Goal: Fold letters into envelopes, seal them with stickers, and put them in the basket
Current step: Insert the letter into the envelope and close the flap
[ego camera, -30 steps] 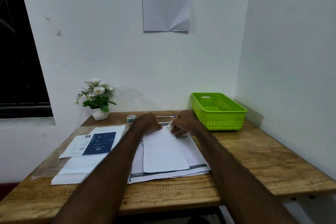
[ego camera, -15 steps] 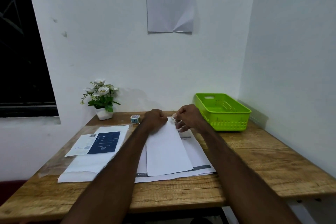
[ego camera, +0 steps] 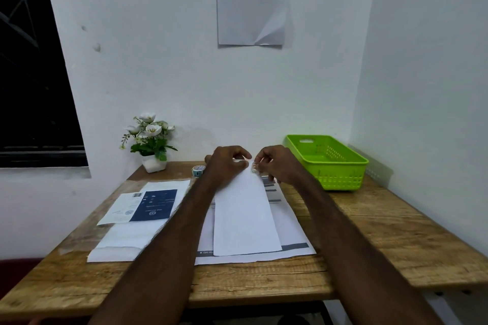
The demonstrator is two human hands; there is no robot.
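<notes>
A white envelope [ego camera: 245,219] lies lengthwise on a stack of printed letters [ego camera: 293,232] in the middle of the table. My left hand [ego camera: 227,163] holds the envelope's far end, with fingers and thumb curled over it. Just to the right, my right hand [ego camera: 277,163] pinches a small sticker [ego camera: 254,167] at that same far edge. The flap itself is hidden under my fingers. A sticker roll [ego camera: 198,170] stands just left of my left hand. The green basket [ego camera: 340,179] sits at the back right, and nothing shows inside it.
A pile of white envelopes [ego camera: 126,240] with a blue leaflet [ego camera: 153,204] on top lies at the left. A potted flower [ego camera: 150,140] stands at the back left against the wall. A printed sheet [ego camera: 252,0] hangs on the wall, and a dark window [ego camera: 26,60] is at the left.
Both hands have stayed at the envelope's far end and lifted slightly. My right hand has brought the sticker closer to my left hand's fingertips.
</notes>
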